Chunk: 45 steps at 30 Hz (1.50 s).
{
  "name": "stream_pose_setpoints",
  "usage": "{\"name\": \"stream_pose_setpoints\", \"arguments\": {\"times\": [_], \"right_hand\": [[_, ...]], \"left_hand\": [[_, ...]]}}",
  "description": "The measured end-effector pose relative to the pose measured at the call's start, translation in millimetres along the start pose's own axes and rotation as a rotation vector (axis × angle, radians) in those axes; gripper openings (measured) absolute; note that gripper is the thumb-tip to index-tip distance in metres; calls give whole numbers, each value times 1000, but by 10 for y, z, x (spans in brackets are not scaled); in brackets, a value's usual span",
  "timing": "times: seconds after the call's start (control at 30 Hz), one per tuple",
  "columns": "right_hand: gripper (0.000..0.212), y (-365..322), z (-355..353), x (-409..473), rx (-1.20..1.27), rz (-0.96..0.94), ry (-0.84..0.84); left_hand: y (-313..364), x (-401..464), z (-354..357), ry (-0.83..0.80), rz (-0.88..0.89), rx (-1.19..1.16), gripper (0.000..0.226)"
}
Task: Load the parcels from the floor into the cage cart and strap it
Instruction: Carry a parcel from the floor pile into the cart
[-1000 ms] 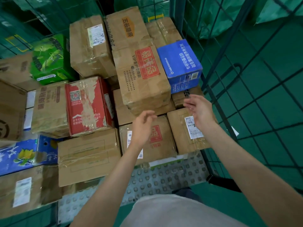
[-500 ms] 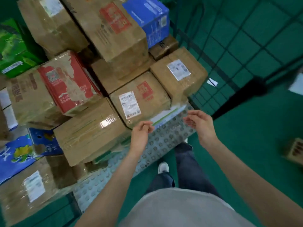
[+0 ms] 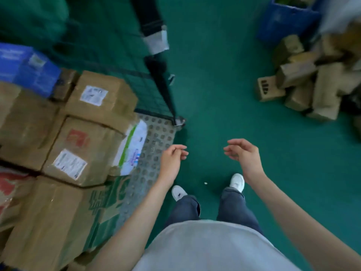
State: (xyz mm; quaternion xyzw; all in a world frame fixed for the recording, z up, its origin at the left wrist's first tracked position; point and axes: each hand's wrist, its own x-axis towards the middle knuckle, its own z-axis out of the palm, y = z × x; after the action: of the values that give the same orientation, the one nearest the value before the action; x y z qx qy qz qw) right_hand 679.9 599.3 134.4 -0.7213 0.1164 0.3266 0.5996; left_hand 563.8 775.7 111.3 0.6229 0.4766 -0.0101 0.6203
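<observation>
The cage cart [image 3: 156, 133] stands at my left, its studded grey floor showing at the front corner. Several taped cardboard parcels [image 3: 84, 149] and a blue box [image 3: 27, 69] are stacked inside it. A heap of brown parcels [image 3: 312, 85] lies on the green floor at the far right. My left hand [image 3: 172, 161] hangs over the cart's front corner with loosely curled fingers, holding nothing. My right hand [image 3: 244, 155] hovers over the bare floor, fingers relaxed and empty.
The cart's dark mesh side wall [image 3: 162, 90] rises from the front corner post. A blue crate [image 3: 285, 20] stands at the far right behind the heap. My feet [image 3: 237, 181] stand on the green floor beside the cart.
My view has swung right and down, away from the cart towards the floor heap. Both hands have drawn back from the stacked parcels and hang empty over the floor.
</observation>
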Motion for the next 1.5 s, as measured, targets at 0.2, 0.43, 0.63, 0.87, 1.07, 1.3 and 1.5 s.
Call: {"name": "stream_pose_setpoints", "arguments": {"times": [0.2,0.43,0.63,0.87,1.07,1.3,1.5], "right_hand": [[23,88,-1538,75,120,5,205],[24,85,-3209,165,283,28,447],[24,34,-4105,298,381,34,606],[24,-167,-4943,814,447,51,693],[24,-479,-5773,1469,480,80,767],[26,-815,-6679,2040,513,105,840],[25,-1053,-7530,2564,497,125,837]], "left_hand": [[355,-55,1495,-180,21,142,30],[740,-337,3453,-385,44,232,29],[1070,-362,4568,-504,116,323,31],[1509,-101,5578,-515,154,366,29],[1917,218,6546,-544,135,421,30],[2466,402,7698,-586,96,465,30],[2788,574,8681,-546,111,465,29]]}}
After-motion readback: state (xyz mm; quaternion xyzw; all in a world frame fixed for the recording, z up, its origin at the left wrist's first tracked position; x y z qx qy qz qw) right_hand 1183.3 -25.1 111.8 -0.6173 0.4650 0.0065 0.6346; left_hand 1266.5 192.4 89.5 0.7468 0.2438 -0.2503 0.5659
